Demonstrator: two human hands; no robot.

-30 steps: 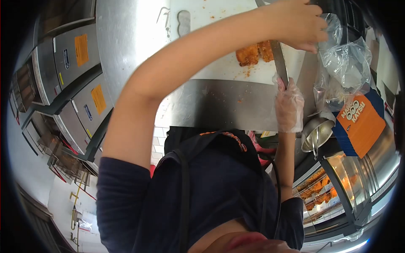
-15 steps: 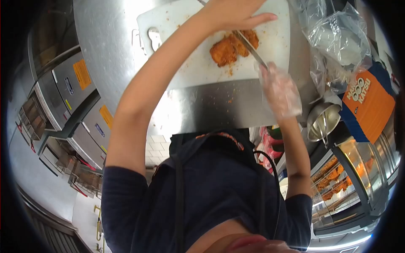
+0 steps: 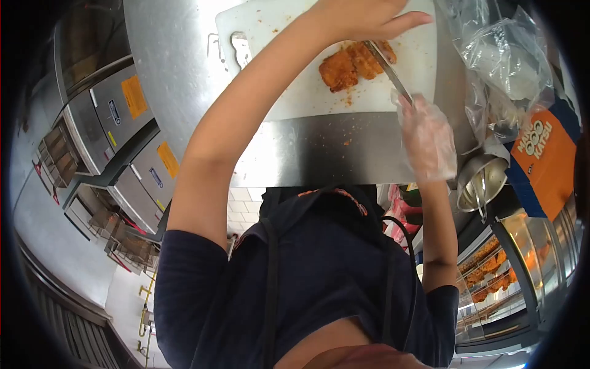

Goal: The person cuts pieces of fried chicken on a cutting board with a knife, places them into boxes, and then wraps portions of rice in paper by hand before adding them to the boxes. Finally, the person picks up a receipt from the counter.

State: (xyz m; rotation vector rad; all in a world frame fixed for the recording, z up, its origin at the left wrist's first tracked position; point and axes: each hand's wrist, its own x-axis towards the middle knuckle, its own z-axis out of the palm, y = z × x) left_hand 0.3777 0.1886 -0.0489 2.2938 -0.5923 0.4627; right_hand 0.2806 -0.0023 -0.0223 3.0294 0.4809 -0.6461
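Head view: knife (image 3: 386, 63) now lies across cutlet (image 3: 344, 67), slicing begun; right hand (image 3: 430, 138) clenched on it; left hand (image 3: 362, 15) fingers straight, together.

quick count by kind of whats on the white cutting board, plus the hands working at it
cutting board: 1
fried cutlet pieces: 2
knife: 1
left hand, bare: 1
right hand, gloved: 1
total: 6
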